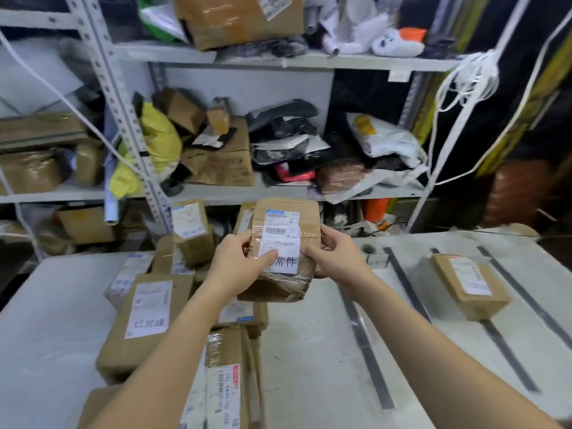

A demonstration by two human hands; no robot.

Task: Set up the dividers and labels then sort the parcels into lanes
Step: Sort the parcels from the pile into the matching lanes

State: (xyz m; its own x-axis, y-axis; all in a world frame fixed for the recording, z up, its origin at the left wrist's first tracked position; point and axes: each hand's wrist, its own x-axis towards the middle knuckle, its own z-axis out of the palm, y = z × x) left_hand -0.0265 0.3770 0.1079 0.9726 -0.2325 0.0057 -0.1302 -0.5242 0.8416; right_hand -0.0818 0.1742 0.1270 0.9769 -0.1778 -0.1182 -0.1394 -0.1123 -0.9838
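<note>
Above the white table (pixel 309 351), you hold a taped brown parcel (pixel 283 243) in the air with both hands. Your left hand (pixel 238 267) grips its left edge, thumb on the white label (pixel 283 261). Your right hand (pixel 334 258) wraps its right side. Read the label first. Then set the parcel flat between two dark divider strips (pixel 365 345), like the sorted box (pixel 470 286).

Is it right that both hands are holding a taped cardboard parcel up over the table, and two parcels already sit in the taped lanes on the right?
Not quite. The head view shows only one parcel in the lanes. Both the left hand and right hand do hold the taped parcel above the table.
</note>
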